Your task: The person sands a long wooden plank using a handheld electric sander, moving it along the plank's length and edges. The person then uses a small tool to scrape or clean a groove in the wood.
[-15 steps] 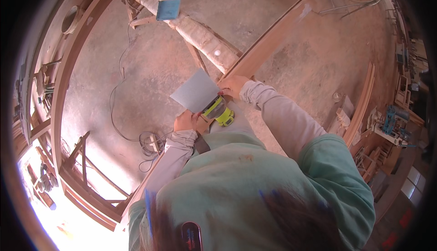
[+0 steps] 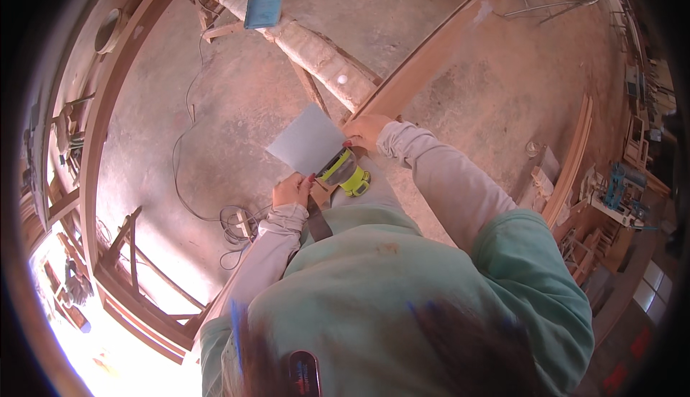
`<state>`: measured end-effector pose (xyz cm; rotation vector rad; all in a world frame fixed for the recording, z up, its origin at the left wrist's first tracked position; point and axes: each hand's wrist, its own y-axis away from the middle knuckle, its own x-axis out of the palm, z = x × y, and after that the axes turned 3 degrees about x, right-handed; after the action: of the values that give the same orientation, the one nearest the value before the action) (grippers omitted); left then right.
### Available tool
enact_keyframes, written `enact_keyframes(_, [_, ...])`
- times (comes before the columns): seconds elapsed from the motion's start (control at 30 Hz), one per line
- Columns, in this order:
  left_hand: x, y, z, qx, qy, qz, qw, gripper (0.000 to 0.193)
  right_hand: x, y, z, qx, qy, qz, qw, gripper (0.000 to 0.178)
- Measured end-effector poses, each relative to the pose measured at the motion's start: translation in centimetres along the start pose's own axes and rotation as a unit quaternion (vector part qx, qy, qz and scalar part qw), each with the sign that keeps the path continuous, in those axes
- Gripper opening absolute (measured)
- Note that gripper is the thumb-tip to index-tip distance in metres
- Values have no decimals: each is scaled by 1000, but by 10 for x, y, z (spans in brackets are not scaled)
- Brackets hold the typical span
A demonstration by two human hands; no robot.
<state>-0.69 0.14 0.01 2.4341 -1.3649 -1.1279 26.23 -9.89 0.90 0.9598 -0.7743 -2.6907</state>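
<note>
A lime-green and dark grey palm sander (image 2: 353, 179) rests against my lap, below a flat pale grey sheet of sandpaper (image 2: 309, 139). With its thumb and fingers pinched, my left hand (image 2: 290, 190) grips the sheet's near corner beside the sander. My right hand (image 2: 366, 131) is closed on the sheet's right corner, thumb toward the sander's far edge. The sander's base is partly hidden by the sheet.
Ahead lies a long pale wrapped beam (image 2: 316, 59) on wooden supports, with a blue square sheet (image 2: 263, 11) on it. A wooden plank (image 2: 424, 55) meets it at right. A coiled cable (image 2: 239, 226) lies on the floor at left; long boards (image 2: 571, 167) stand at right.
The sandpaper sheet has shifted very slightly left and up. My left thumb has moved a little along the sheet's edge; both hands stay in nearly the same place.
</note>
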Motion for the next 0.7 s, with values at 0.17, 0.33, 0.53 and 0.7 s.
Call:
enact_keyframes(0.17, [5, 3, 11, 61, -13, -28, 998, 37, -1, -2, 2, 8, 4, 10, 1000, 17])
enact_keyframes(0.33, [4, 1, 7, 64, -40, -7, 997, 39, 7, -11, -16, -5, -5, 18, 1000, 19])
enact_keyframes(0.53, [-6, 5, -6, 117, -68, -4, 991, 36, -5, -12, -6, -18, 7, 58, 998, 20])
enact_keyframes(0.7, [-10, 5, -13, 199, -76, -7, 977, 37, -5, -9, -7, -49, 36, 61, 996, 21])
